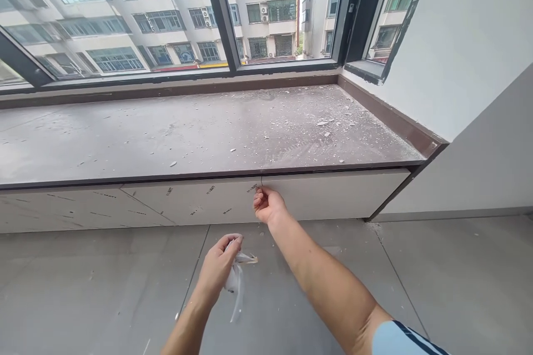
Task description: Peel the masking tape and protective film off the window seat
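My left hand [222,262] is closed on a crumpled piece of clear plastic film [236,283], with a thin strip dangling below it. My right hand [267,204] reaches forward to the low cabinet front, its fingers curled together at the upper part of a vertical seam. What lies between those fingertips, if anything, is too small to tell. Left of the seam, the white panel [200,199] carries printed film with small dark lettering. The panel to the right of the seam [337,194] looks plain white, without lettering.
Above the panels, a brown sill top [200,127] is strewn with white flakes and dust, thickest at the right. Dark-framed windows [233,16] stand behind it. A white wall [466,50] rises at the right, and grey floor tiles [125,283] lie below.
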Demonstrator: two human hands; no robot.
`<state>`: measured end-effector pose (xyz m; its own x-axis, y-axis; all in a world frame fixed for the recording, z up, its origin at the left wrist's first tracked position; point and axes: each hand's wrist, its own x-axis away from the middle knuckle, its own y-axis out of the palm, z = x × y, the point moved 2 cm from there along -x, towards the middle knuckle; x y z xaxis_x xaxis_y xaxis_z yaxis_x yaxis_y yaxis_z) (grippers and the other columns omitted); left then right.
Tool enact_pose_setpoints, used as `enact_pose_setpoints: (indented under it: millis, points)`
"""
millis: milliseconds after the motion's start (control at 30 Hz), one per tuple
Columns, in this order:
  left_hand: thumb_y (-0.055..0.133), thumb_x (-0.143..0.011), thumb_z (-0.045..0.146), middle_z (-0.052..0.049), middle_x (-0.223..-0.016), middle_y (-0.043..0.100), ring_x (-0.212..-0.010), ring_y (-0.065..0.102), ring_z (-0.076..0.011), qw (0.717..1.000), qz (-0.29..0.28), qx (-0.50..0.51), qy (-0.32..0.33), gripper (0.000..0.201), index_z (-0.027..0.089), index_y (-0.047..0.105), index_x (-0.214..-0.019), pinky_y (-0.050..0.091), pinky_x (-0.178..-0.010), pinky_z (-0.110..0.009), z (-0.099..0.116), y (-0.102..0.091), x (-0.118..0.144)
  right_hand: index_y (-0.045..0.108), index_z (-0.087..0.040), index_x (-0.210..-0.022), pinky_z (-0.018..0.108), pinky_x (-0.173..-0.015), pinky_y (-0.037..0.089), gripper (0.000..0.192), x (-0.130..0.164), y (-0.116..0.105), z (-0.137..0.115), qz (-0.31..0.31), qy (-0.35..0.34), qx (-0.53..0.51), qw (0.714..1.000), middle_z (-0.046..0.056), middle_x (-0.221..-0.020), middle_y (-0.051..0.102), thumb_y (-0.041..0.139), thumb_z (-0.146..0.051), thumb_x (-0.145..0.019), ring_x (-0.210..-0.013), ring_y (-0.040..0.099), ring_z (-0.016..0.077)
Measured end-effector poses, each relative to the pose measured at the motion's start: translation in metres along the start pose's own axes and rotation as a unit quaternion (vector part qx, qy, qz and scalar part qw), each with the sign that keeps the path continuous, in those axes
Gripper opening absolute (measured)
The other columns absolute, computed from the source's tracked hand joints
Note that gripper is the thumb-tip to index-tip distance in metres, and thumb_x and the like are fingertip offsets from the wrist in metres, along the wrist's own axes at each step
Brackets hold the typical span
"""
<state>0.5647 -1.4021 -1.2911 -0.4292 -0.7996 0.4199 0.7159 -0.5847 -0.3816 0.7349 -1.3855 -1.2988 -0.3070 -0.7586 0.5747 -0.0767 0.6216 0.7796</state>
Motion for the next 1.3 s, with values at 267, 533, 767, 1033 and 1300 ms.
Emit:
enact_pose_setpoints:
  millis: [267,533,767,1033,1300]
  points:
    - [0.047,-0.069,0.055,0.005,-0.055,0.041,-0.044,0.030,-0.0073,1.000,-0.003,-0.020,0.000,0.036,0.021,0.056,-0.079,0.023,-0.042,-0.020,-0.006,-0.002,0.004,0.044,-0.016,-0.061,0.013,-0.031,0.021,0.011,0.000,0.007,0.002,0.052,0.040,-0.031,0.997,-0.011,-0.039,0.034,0.046,-0.005,-0.064,-0.030,0.027,0.0008]
    - [0.046,-0.068,0.058,0.001,-0.069,0.053,-0.050,0.041,-0.0107,0.999,0.007,-0.050,0.015,0.043,0.021,0.058,-0.086,0.029,-0.046,-0.022,-0.016,-0.005,-0.003,0.037,-0.018,-0.057,0.016,-0.031,0.015,0.009,-0.005,0.009,0.011,0.050,0.036,-0.035,0.997,-0.011,-0.038,0.029,0.043,-0.011,-0.060,-0.029,0.019,0.0020]
    - [0.047,-0.068,0.055,0.002,-0.067,0.053,-0.050,0.039,-0.0094,0.996,0.041,-0.068,0.030,0.040,0.021,0.060,-0.085,0.029,-0.046,-0.022,0.005,-0.009,-0.014,0.045,-0.016,-0.061,0.015,-0.033,0.020,0.003,-0.006,-0.005,0.016,-0.019,0.052,0.002,0.998,-0.008,-0.043,0.038,0.048,-0.015,-0.063,-0.032,0.028,0.0022]
    - [0.046,-0.069,0.055,0.001,-0.071,0.056,-0.054,0.042,-0.0111,0.992,0.054,-0.094,0.060,0.041,0.021,0.061,-0.086,0.031,-0.049,-0.022,0.021,-0.010,-0.022,0.050,-0.013,-0.068,0.013,-0.034,0.024,0.002,-0.007,-0.004,0.009,-0.042,0.070,-0.046,0.996,-0.008,-0.044,0.040,0.048,-0.012,-0.068,-0.034,0.033,0.0015]
    - [0.045,-0.070,0.056,0.001,-0.070,0.058,-0.055,0.045,-0.0131,0.988,0.075,-0.114,0.067,0.041,0.022,0.060,-0.087,0.033,-0.051,-0.023,0.030,-0.010,-0.025,0.041,-0.017,-0.060,0.016,-0.032,0.015,0.006,-0.011,0.000,0.015,-0.006,0.066,-0.038,0.997,-0.011,-0.038,0.027,0.044,-0.013,-0.063,-0.029,0.020,0.0025]
